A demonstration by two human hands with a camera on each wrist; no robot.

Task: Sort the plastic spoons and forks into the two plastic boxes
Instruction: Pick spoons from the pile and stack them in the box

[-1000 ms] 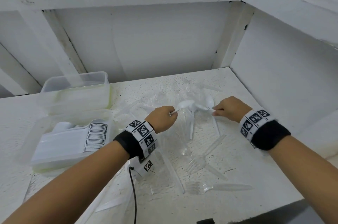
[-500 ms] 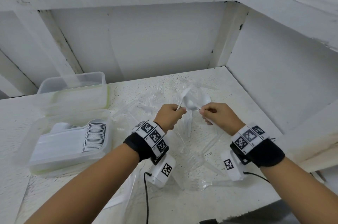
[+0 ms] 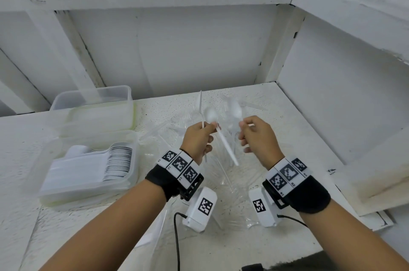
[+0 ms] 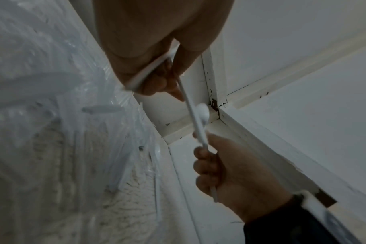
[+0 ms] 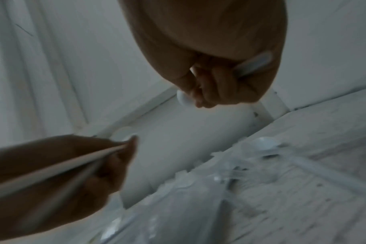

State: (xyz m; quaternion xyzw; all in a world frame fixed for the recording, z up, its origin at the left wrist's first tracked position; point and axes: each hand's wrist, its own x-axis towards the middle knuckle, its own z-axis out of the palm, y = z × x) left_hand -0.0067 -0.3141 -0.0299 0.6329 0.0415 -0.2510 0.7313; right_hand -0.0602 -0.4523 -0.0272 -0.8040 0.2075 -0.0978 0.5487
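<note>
Near box (image 3: 88, 186) already holds a full row of spoons; far box (image 3: 93, 102) looks empty. Your left hand (image 3: 198, 138) grips two spoons (image 3: 211, 116), your right hand (image 3: 257, 138) grips one, above the clear forks (image 3: 221, 173) left on the table.

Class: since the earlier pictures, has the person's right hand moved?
Yes. The right hand has risen off the table and come toward the left hand, with a spoon.

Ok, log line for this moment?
left hand: holds white spoons | right hand: holds spoon | near box: spoons stacked
</note>
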